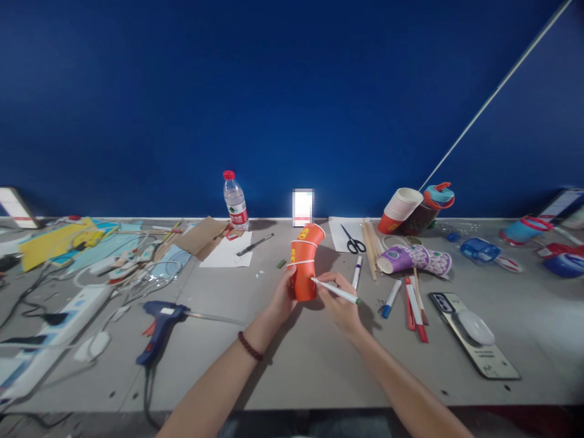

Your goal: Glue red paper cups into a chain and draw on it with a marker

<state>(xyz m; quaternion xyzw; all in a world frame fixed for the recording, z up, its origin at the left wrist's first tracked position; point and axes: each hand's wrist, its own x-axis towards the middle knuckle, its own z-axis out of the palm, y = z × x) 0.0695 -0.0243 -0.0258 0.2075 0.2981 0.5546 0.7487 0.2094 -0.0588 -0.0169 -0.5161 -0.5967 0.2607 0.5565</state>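
Note:
A curved piece made of orange paper cups [303, 252], with yellow lettering and white rims, is held up over the middle of the table. My left hand [285, 297] is closed around its lower left side. Pinched in my right hand [340, 301] is a white marker [338, 291] with a green end, its tip at the right side of the lowest cup. Whether the tip touches the cup I cannot tell. A small green marker cap [281, 263] lies on the table left of the cups.
A blue glue gun [164, 325] lies on the left near a white power strip [59, 340]. Behind stand a water bottle [235, 204] and stacked cups [399, 210]. Right are scissors [353, 241], wooden sticks [370, 249], purple cups [413, 260], more markers [391, 298] and a phone [474, 337].

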